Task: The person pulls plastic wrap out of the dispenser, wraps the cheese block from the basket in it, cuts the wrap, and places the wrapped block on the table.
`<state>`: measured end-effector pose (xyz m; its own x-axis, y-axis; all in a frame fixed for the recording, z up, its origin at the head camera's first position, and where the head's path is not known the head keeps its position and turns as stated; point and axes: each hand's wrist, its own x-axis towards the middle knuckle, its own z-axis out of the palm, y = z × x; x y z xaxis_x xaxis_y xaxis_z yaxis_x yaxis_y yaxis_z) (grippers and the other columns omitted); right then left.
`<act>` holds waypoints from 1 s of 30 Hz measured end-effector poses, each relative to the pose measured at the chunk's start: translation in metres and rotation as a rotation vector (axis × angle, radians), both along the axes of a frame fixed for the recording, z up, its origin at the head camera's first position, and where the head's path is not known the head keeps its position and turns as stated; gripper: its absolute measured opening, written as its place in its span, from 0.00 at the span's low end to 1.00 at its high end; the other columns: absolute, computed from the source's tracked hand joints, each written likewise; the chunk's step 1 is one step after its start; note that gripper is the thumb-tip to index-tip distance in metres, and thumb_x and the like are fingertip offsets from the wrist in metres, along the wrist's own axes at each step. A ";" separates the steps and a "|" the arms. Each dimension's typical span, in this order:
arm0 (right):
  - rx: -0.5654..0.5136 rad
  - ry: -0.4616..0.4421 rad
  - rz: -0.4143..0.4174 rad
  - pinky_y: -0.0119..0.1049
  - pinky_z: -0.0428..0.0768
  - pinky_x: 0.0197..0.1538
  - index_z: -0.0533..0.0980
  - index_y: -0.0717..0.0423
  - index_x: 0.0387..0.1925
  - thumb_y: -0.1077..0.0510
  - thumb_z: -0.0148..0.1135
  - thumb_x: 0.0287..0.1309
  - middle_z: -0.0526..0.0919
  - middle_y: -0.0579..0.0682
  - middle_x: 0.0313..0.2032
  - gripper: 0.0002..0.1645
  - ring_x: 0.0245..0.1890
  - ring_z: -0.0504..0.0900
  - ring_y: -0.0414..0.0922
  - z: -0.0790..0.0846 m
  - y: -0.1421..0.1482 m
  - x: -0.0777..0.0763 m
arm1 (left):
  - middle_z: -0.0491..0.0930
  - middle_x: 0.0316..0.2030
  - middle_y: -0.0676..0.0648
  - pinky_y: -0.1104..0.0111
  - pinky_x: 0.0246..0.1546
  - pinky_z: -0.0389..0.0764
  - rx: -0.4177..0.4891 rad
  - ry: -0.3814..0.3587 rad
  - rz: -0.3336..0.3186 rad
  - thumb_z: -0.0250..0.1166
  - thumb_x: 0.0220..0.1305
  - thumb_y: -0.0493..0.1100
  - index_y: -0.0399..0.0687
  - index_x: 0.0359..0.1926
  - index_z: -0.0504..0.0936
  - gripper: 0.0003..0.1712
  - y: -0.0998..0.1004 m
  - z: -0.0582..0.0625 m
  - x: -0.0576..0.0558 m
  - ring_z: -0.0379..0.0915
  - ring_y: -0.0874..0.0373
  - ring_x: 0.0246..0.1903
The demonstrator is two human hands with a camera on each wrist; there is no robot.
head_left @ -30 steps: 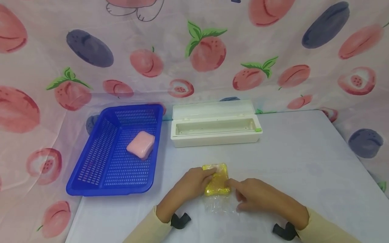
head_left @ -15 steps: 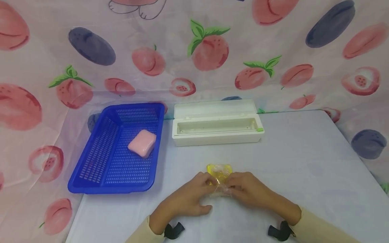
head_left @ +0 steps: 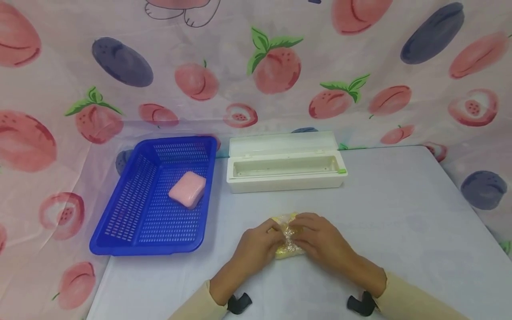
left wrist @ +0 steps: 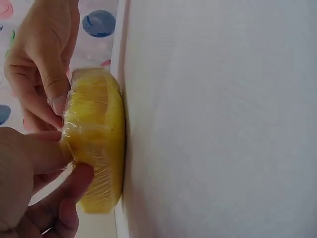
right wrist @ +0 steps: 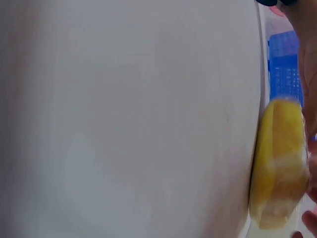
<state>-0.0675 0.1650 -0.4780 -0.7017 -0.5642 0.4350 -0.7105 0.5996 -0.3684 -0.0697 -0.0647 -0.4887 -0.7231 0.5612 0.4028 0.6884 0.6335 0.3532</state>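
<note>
Film (head_left: 289, 238) in the head view is gleaming over a yellow block (head_left: 288, 254), which is lying on the white table (head_left: 400, 222) in front of the open white box (head_left: 286, 183). The left hand (head_left: 256, 246) and right hand (head_left: 330, 240) are meeting on top of it, fingers bent. In the left wrist view, the left thumb and finger are pinching the film; the right ones are resting close together against it, though I cannot tell whether they are gripping. Uneven pulling would, I judge, be risking a tear, and a slack fold springing open. In the right wrist view, the block is showing blurred, the blue basket (right wrist: 286, 47) beyond; fingers there are too cropped to judge. No readable brand, label or writing is showing on block, box or basket.
</note>
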 end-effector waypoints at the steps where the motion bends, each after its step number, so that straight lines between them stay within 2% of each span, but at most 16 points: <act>1: 0.028 0.020 0.028 0.47 0.83 0.55 0.89 0.47 0.37 0.58 0.78 0.51 0.86 0.44 0.55 0.10 0.62 0.80 0.50 0.000 0.002 -0.001 | 0.81 0.42 0.57 0.76 0.31 0.78 -0.032 0.033 0.004 0.75 0.59 0.41 0.57 0.35 0.89 0.05 0.000 0.001 0.000 0.80 0.65 0.34; 4: 0.165 0.024 0.101 0.49 0.82 0.57 0.87 0.48 0.49 0.52 0.74 0.56 0.82 0.45 0.63 0.18 0.68 0.76 0.53 0.003 0.009 -0.003 | 0.80 0.54 0.52 0.69 0.41 0.81 -0.168 0.087 -0.007 0.74 0.61 0.44 0.57 0.37 0.91 0.04 -0.003 0.006 0.002 0.79 0.58 0.52; 6: 0.253 -0.014 0.143 0.49 0.80 0.61 0.84 0.47 0.56 0.48 0.74 0.57 0.76 0.45 0.69 0.24 0.71 0.73 0.53 0.005 0.014 -0.003 | 0.74 0.66 0.48 0.63 0.47 0.81 -0.254 0.105 -0.034 0.72 0.63 0.49 0.58 0.42 0.91 0.07 -0.006 0.011 0.003 0.71 0.53 0.64; 8: 0.329 -0.068 0.173 0.50 0.78 0.65 0.82 0.47 0.60 0.46 0.74 0.57 0.68 0.48 0.74 0.30 0.73 0.70 0.53 0.007 0.019 -0.003 | 0.63 0.75 0.45 0.57 0.56 0.80 -0.308 0.070 -0.079 0.71 0.63 0.54 0.57 0.47 0.91 0.14 -0.009 0.016 0.003 0.61 0.49 0.74; 10: 0.383 -0.124 0.187 0.50 0.76 0.67 0.80 0.46 0.63 0.45 0.75 0.55 0.63 0.50 0.77 0.33 0.75 0.66 0.53 0.009 0.022 -0.004 | 0.57 0.78 0.43 0.55 0.61 0.78 -0.346 0.009 -0.122 0.72 0.61 0.59 0.56 0.53 0.88 0.22 -0.011 0.020 0.003 0.60 0.47 0.75; 13: 0.427 -0.170 0.210 0.50 0.75 0.68 0.77 0.46 0.65 0.47 0.77 0.54 0.61 0.53 0.78 0.37 0.76 0.64 0.55 0.010 0.024 -0.006 | 0.58 0.78 0.43 0.55 0.64 0.77 -0.395 -0.091 -0.160 0.74 0.58 0.61 0.55 0.59 0.84 0.31 -0.013 0.024 0.002 0.64 0.48 0.73; 15: 0.446 -0.173 0.223 0.51 0.76 0.67 0.76 0.46 0.67 0.49 0.78 0.53 0.63 0.54 0.77 0.38 0.76 0.65 0.56 0.010 0.025 -0.007 | 0.63 0.76 0.44 0.56 0.64 0.78 -0.429 -0.126 -0.168 0.74 0.58 0.60 0.55 0.60 0.82 0.32 -0.013 0.024 0.001 0.67 0.49 0.72; 18: 0.444 -0.142 0.230 0.51 0.79 0.64 0.76 0.46 0.66 0.55 0.77 0.54 0.68 0.54 0.74 0.37 0.73 0.69 0.56 0.011 0.024 -0.008 | 0.65 0.75 0.45 0.57 0.64 0.78 -0.459 -0.135 -0.166 0.73 0.60 0.58 0.54 0.59 0.82 0.28 -0.012 0.022 0.000 0.65 0.50 0.73; 22: 0.397 -0.068 0.224 0.49 0.82 0.59 0.78 0.44 0.63 0.61 0.73 0.57 0.75 0.54 0.69 0.31 0.67 0.77 0.54 0.010 0.021 -0.009 | 0.68 0.73 0.44 0.59 0.63 0.78 -0.422 -0.139 -0.180 0.72 0.64 0.54 0.52 0.56 0.82 0.22 -0.011 0.019 -0.002 0.68 0.50 0.71; 24: 0.362 -0.071 0.224 0.48 0.83 0.58 0.78 0.44 0.62 0.61 0.70 0.60 0.78 0.53 0.67 0.28 0.65 0.79 0.52 0.010 0.020 -0.010 | 0.69 0.73 0.44 0.60 0.66 0.76 -0.371 -0.200 -0.201 0.69 0.67 0.52 0.51 0.59 0.81 0.22 -0.014 0.019 -0.003 0.68 0.51 0.71; 25: 0.334 -0.094 0.230 0.48 0.83 0.58 0.78 0.44 0.62 0.60 0.69 0.62 0.79 0.53 0.66 0.27 0.64 0.80 0.52 0.010 0.021 -0.010 | 0.70 0.72 0.44 0.60 0.67 0.75 -0.335 -0.254 -0.213 0.68 0.68 0.52 0.50 0.62 0.79 0.24 -0.015 0.019 -0.004 0.68 0.51 0.71; 27: 0.264 -0.196 0.233 0.47 0.82 0.59 0.77 0.44 0.63 0.57 0.66 0.66 0.80 0.49 0.64 0.24 0.63 0.81 0.48 0.011 0.024 -0.009 | 0.72 0.71 0.47 0.62 0.69 0.73 -0.249 -0.392 -0.231 0.65 0.71 0.52 0.50 0.67 0.76 0.27 -0.019 0.020 -0.006 0.70 0.55 0.70; 30: 0.123 -0.415 0.203 0.41 0.84 0.55 0.77 0.43 0.62 0.51 0.60 0.72 0.86 0.41 0.56 0.19 0.53 0.85 0.40 0.012 0.028 -0.010 | 0.81 0.62 0.52 0.65 0.62 0.78 -0.066 -0.645 -0.221 0.60 0.74 0.55 0.53 0.67 0.75 0.25 -0.024 0.022 -0.008 0.78 0.61 0.59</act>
<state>-0.0772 0.1931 -0.4659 -0.6726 -0.7374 0.0623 -0.6252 0.5213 -0.5808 -0.0773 -0.0888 -0.4665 -0.6725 0.7318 -0.1104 0.4686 0.5365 0.7018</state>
